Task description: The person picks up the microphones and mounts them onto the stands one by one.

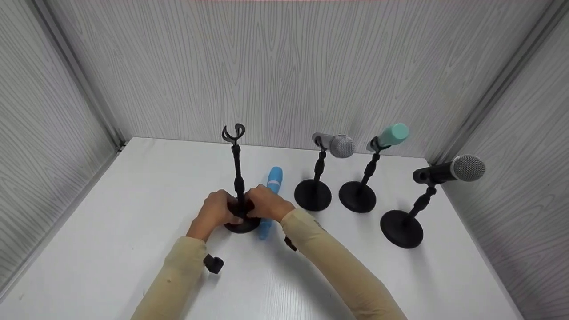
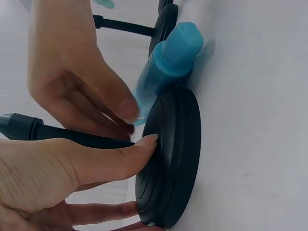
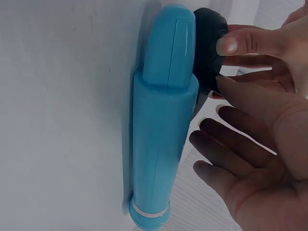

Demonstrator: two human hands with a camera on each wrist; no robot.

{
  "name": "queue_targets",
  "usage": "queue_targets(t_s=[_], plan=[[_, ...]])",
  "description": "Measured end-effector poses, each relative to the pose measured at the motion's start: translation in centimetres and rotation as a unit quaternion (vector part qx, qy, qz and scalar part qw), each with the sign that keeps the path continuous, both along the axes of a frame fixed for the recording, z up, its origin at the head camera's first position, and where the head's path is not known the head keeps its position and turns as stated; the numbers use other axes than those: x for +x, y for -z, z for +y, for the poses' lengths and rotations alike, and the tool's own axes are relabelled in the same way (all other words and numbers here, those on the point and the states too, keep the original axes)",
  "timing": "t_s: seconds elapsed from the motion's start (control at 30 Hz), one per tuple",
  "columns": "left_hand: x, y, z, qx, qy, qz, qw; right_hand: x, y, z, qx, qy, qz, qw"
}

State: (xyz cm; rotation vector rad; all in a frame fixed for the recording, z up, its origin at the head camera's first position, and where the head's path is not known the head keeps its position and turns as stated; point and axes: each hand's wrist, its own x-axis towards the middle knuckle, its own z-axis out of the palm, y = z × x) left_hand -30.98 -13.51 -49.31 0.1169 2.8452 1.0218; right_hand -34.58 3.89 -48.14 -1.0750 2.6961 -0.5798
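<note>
A black microphone stand point(image 1: 238, 173) with an unfilled forked clip rises between the two hands. My left hand point(image 1: 216, 209) grips its round base point(image 2: 175, 159), thumb on top and fingers at the rim. On the other side, my right hand point(image 1: 268, 202) has its fingers loosely bent beside the pole; in the right wrist view its thumb tip is at the base's edge, though whether it touches is unclear. A blue microphone point(image 3: 161, 130) lies on the table against the base, partly hidden under the right hand in the head view.
To the right stand three more black stands, holding a silver microphone point(image 1: 338, 144), a teal-headed microphone point(image 1: 393, 134) and a black microphone point(image 1: 453, 170). Grey wood-grain panels point(image 1: 284, 71) enclose the white table point(image 1: 133, 200) at the back and sides.
</note>
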Motion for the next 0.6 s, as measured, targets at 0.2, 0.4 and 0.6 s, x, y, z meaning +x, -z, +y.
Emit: queue_targets(t_s=[0.2,0.4,0.6], plan=[[0.4,0.0,0.5,0.0,0.008,0.0,1.0,-0.1,0.1,0.2,0.036,0.021,-0.044,0.998],[0.9,0.0,0.7,0.008,0.023,0.013,0.9996,0.1,-0.2,0.4,0.059,0.028,-0.045,0.997],[1.6,0.0,1.2,0.002,0.02,0.005,0.9998,0.7,0.0,0.8,0.054,0.019,-0.033,0.998]])
